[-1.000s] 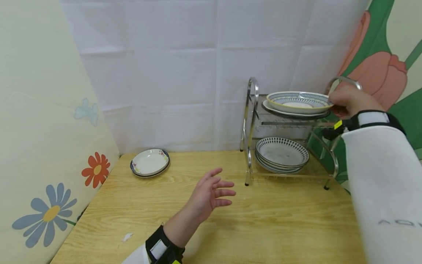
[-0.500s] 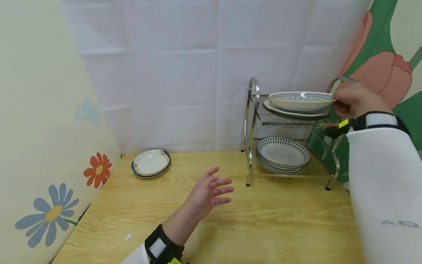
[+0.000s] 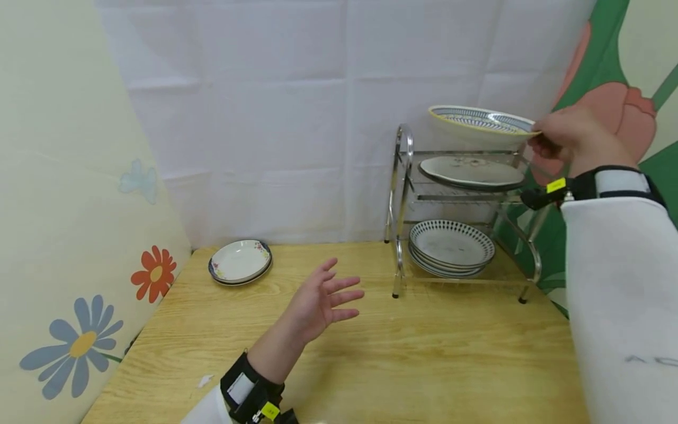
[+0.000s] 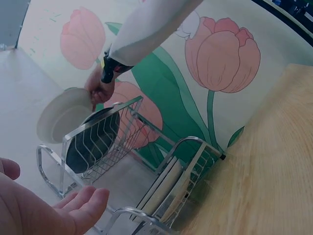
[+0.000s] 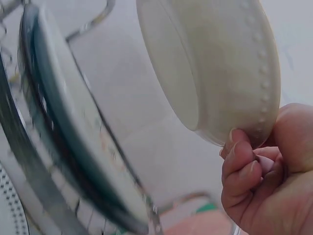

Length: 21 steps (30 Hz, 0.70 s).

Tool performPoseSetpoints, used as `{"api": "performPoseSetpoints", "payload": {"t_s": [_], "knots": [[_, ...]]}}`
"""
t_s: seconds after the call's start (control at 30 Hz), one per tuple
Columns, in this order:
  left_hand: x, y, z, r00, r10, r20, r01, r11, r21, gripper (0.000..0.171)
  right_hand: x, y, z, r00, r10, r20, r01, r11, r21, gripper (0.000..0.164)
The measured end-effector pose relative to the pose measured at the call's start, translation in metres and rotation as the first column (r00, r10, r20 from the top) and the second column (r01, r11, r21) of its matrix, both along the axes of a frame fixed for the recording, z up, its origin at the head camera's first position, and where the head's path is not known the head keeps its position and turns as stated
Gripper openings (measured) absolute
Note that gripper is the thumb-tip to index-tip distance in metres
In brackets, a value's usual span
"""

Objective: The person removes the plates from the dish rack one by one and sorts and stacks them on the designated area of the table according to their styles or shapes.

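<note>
Pinched firmly at its edge by the right hand (image 3: 574,138), the yellow-rimmed dish (image 3: 479,126) hangs there, tilted, just clear above the floral plate (image 3: 471,171) on the metal rack's (image 3: 399,253) upper shelf, while over the wooden table (image 3: 424,353) hovers the left hand (image 3: 318,303), fingers spread apart!

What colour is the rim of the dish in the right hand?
Yellow; the rim shows best in the head view.

A white cloth (image 3: 254,123) hangs behind the wooden table (image 3: 434,353), a red flower (image 3: 155,274) on the left wall (image 3: 58,194).
</note>
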<state>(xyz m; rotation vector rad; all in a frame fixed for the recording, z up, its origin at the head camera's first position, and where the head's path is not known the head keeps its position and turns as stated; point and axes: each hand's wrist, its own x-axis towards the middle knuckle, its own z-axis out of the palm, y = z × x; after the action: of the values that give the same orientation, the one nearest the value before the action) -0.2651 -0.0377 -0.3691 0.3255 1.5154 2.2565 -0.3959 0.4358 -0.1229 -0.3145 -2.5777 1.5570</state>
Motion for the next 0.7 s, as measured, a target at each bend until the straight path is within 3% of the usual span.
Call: {"api": "performPoseSetpoints", "payload": {"t_s": [0.1, 0.33, 0.47, 0.7], "knots": [[-0.005, -0.012, 0.003, 1.000, 0.004, 0.015, -0.004, 1.000, -0.009, 0.061, 0.006, -0.015, 0.005, 0.998, 0.043, -0.034, -0.043, 0.999, -0.007, 0.017], [-0.013, -0.046, 0.004, 0.994, 0.054, 0.093, -0.055, 0.998, 0.007, 0.056, 0.001, -0.078, 0.010, 0.979, 0.138, -0.150, -0.138, 0.990, 0.009, 0.023], [-0.012, -0.060, 0.001, 0.991, 0.051, 0.121, -0.053, 0.998, 0.017, 0.058, 0.007, -0.121, 0.002, 0.956, 0.209, -0.205, -0.211, 0.977, 0.015, 0.046], [-0.009, -0.073, 0.000, 0.993, 0.071, 0.099, -0.068, 0.997, -0.036, 0.055, 0.026, -0.176, -0.030, 0.908, 0.362, -0.212, -0.373, 0.928, -0.014, 0.040]]}}
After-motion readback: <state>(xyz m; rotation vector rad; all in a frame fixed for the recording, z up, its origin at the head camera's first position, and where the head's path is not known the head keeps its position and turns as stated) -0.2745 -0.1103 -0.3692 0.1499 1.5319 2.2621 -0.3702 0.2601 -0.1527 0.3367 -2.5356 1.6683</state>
